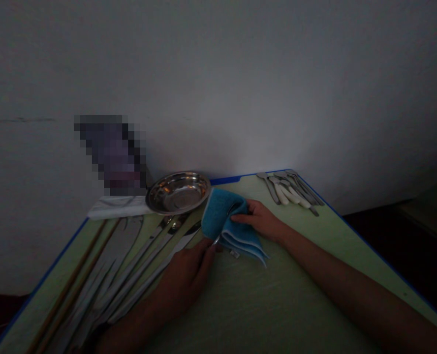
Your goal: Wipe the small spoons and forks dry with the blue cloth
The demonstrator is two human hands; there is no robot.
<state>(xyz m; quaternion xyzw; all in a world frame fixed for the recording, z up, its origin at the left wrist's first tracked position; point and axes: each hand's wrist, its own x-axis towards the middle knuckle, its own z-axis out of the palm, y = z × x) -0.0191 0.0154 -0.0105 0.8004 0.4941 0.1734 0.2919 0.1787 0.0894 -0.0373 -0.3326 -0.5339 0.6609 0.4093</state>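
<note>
Both hands on spoon [224, 227]: left hand [187, 275] pinches handle, right hand [259, 220] wraps cloth [228, 223] round bowl.

On the pale green table with a blue edge [314, 275], the right hand [262, 220] presses a folded blue cloth [228, 223] around a thin metal utensil [218, 239], whose handle the left hand [189, 275] pinches. At 11 o'clock from the cloth sits a round steel bowl [177, 191]; at 2 o'clock, well apart, lie white-handled spoons [290, 189].
</note>
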